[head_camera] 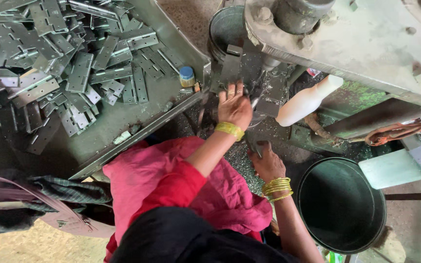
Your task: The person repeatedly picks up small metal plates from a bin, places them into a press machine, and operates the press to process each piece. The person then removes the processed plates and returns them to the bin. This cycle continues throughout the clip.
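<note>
Right hand (267, 163) clasping a dark part, left hand (234, 108) flat on upright hinge plate (231, 65), long axis vertical.

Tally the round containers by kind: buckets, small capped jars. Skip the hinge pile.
Dark buckets: 2, one by the right hand, one beyond the left hand.
Blue-capped jar: 1, on the tray.
Total: 3

A grey metal tray (123, 127) carries a heap of flat hinges (69, 63) and a blue-capped bottle (187, 76).
</note>
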